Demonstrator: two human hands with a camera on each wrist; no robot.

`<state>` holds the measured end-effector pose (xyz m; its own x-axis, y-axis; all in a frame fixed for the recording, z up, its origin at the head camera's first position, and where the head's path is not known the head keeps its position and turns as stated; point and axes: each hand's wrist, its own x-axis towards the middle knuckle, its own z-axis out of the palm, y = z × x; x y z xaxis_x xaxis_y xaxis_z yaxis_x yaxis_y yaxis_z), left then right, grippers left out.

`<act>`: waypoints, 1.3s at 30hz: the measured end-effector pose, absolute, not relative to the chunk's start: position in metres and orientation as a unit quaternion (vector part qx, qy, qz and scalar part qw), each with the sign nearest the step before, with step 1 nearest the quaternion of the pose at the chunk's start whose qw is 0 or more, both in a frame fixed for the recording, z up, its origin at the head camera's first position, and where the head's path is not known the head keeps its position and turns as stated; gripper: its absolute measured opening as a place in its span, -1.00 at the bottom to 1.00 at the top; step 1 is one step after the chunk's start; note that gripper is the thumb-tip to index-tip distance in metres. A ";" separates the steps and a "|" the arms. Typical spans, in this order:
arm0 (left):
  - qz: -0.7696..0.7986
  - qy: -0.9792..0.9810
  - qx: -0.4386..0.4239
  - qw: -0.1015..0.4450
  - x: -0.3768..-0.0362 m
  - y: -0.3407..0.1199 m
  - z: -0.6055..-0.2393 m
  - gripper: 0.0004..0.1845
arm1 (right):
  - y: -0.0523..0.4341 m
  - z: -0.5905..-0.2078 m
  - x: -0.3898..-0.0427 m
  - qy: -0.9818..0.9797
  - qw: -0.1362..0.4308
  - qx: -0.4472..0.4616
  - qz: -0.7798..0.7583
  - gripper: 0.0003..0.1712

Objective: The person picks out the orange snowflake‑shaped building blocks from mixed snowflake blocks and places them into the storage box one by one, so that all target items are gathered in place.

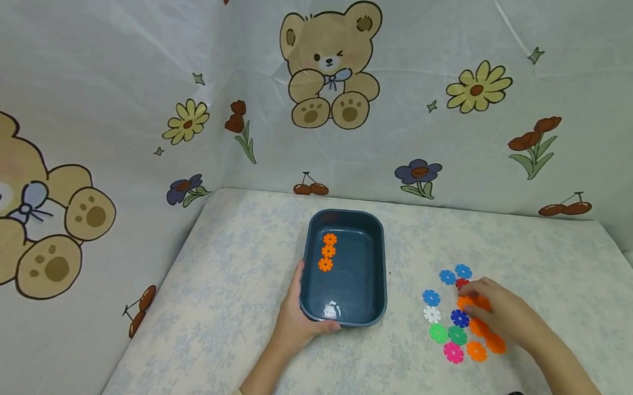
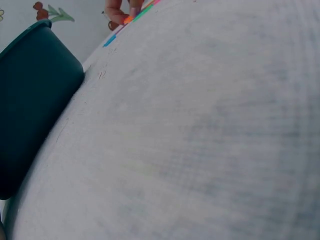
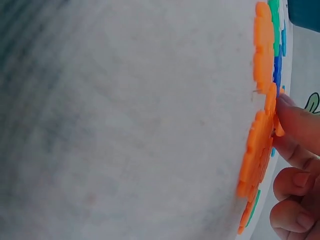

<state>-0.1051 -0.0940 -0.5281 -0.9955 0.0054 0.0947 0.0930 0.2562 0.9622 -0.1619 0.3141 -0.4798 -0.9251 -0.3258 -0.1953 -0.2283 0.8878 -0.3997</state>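
In the head view my left hand (image 1: 298, 323) holds the near left corner of a dark blue plastic tray (image 1: 346, 311), thumb along its near side and fingers up its left side. Inside, three orange snowflake discs (image 1: 328, 251) form a line. My right hand (image 1: 502, 311) is over a cluster of coloured discs and partly hides them. Seen from the right wrist, its thumb and index finger pinch an orange snowflake disc (image 3: 279, 126), while the other fingers curl in. More orange discs (image 3: 255, 152) overlap beside the fingertips.
Around the right hand lie blue discs (image 1: 431, 297), a white disc (image 1: 432, 314), green discs (image 1: 438, 333), a pink disc (image 1: 453, 352) and a dark blue disc (image 1: 460, 318). A patterned cloth wall (image 1: 407, 66) stands behind the pale table (image 1: 239, 265).
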 end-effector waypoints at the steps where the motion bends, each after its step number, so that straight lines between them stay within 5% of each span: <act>1: -0.610 -0.791 -0.031 0.036 -0.105 -0.094 -0.528 0.49 | 0.315 -0.480 -0.162 0.962 0.133 -0.140 -0.191 -0.72; 20: -0.612 -0.790 -0.026 0.029 -0.103 -0.093 -0.525 0.46 | 0.318 -0.470 -0.162 0.959 0.174 -0.085 -0.207 -0.39; 39: -0.619 -0.784 -0.023 0.020 -0.105 -0.094 -0.525 0.49 | 0.230 -0.454 -0.188 0.933 0.008 -0.165 -0.320 -0.60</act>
<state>-0.1048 -0.0941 -0.5252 -0.9982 0.0114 0.0588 0.0598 0.2316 0.9710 -0.1880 0.2298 -0.4537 -0.9452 -0.3134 0.0913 -0.3036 0.7411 -0.5989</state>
